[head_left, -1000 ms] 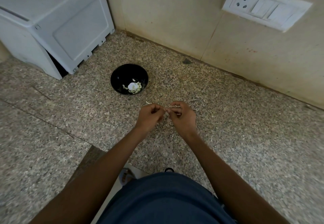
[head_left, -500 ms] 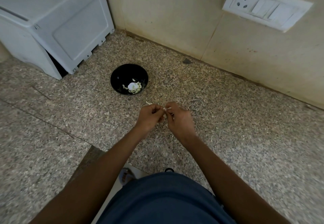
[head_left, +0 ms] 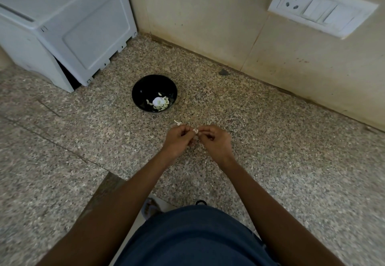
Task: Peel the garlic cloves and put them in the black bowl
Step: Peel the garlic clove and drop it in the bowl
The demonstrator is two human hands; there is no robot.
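- A small pale garlic clove sits between the two hands, above the speckled stone bench, a little in front of the black bowl.
- The left hand has its fingers curled and pinches the clove from the left side with the fingertips.
- The right hand also has curled fingers and pinches the same clove from the right; the two hands nearly touch.
- A thin white piece of skin lies on the bench just behind the left hand.
- The black bowl stands on the bench beyond the hands and holds several pale peeled cloves.
- A white appliance stands at the back left, near the bowl.
- A white switch plate is on the beige wall at the upper right.
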